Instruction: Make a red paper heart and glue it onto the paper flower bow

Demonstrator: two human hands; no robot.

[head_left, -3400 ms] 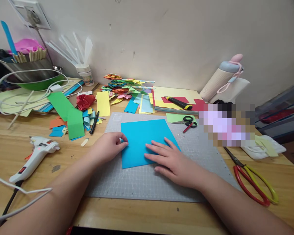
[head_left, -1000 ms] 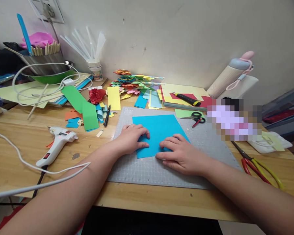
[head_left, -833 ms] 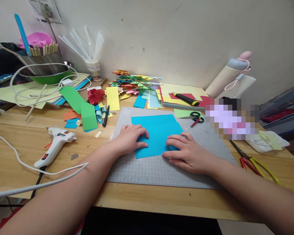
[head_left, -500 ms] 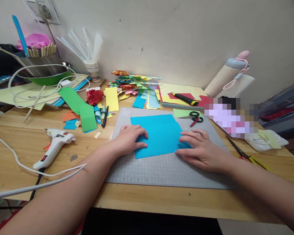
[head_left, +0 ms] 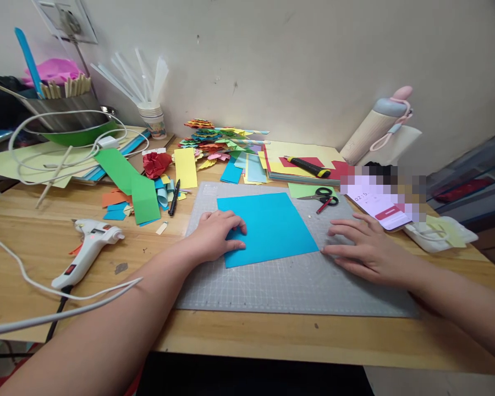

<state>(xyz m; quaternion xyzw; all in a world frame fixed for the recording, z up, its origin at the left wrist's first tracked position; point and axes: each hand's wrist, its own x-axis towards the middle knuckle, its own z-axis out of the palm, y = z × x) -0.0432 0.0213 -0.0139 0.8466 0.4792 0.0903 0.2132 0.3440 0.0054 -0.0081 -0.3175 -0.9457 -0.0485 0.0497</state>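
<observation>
A blue sheet of paper [head_left: 272,228] lies flat on the grey cutting mat [head_left: 264,286]. My left hand [head_left: 220,236] rests on its left edge, thumb and fingers apart with the fingertips on the paper. Just past the sheet's lower right corner is my right hand [head_left: 363,247], its fingers spread low over the mat and holding nothing. Behind the sheet, small black-handled scissors [head_left: 324,197] and a short red piece [head_left: 324,205] lie at the mat's back edge. The big scissors seen earlier on the right are hidden by my right hand and arm.
A white glue gun [head_left: 88,250] with its cord lies at left. Green paper strips [head_left: 144,201], a black pen [head_left: 174,198] and a paper rose [head_left: 155,164] are behind it. A yellow-black cutter [head_left: 307,166] rests on stacked paper. A phone [head_left: 379,206] stands by a bottle [head_left: 375,126].
My right hand has slid right, off the blue sheet and past its lower right corner. My left hand moved onto the left edge earlier and has since stayed there. The view shifted slightly.
</observation>
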